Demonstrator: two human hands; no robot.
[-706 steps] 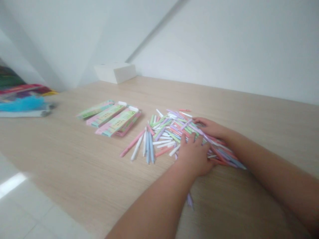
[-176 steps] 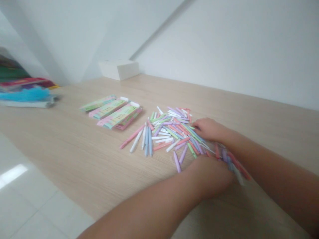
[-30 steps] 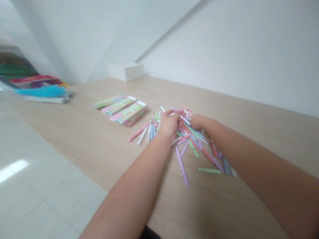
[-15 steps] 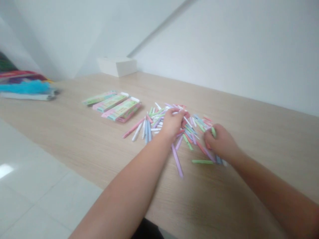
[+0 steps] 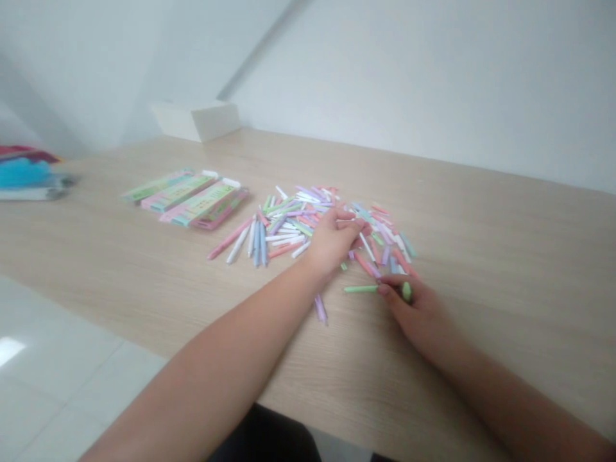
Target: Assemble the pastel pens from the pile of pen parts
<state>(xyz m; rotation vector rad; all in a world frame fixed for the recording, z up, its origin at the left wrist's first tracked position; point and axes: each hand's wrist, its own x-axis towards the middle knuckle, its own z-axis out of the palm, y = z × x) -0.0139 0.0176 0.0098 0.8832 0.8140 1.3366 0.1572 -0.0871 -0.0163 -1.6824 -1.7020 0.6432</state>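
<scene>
Many slim pastel pens (image 5: pixel 289 221) in white, pink, lilac, green and blue lie in a loose heap on the table. Over the heap's middle is my left hand (image 5: pixel 334 237), fingers closed, with a white pen (image 5: pixel 366 247) sticking out below the fingertips. My right hand (image 5: pixel 416 308) is at the heap's near right edge, its fingers curled round a green pen whose end (image 5: pixel 407 292) shows. Its thumb and forefinger meet the right end of another green pen (image 5: pixel 360 289) lying flat. A lilac pen (image 5: pixel 321 309) lies partly hidden under my left forearm.
Several pastel cardboard boxes (image 5: pixel 199 202) lie side by side left of the heap. A white box (image 5: pixel 196 120) stands at the back by the wall. Blue fluffy material and other coloured items (image 5: pixel 24 173) are at the far left. The table's left edge borders a tiled floor (image 5: pixel 72 378).
My right hand has come away from the heap, back towards me, with a green pen in it, and reached the flat green pen. My left hand stays over the heap. The view has shifted right.
</scene>
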